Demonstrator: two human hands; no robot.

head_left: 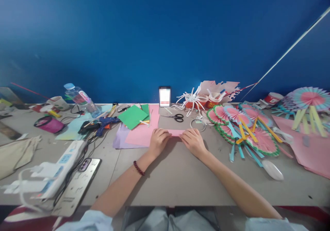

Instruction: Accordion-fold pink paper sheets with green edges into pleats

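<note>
Pink paper strip (176,132) lies flat on the bench (180,176), just before the scissors (176,117). We press our left hand (158,139) and right hand (193,141) on its ends, fingers apparently closed on it.

No lettering is legible; the red label (84,96) on the water bottle (77,94) is blurred.

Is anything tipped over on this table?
Yes. The clear plastic water bottle with a blue cap at the back left is tilted over instead of standing upright. The left hand and right hand hold a small pink paper piece.
</note>
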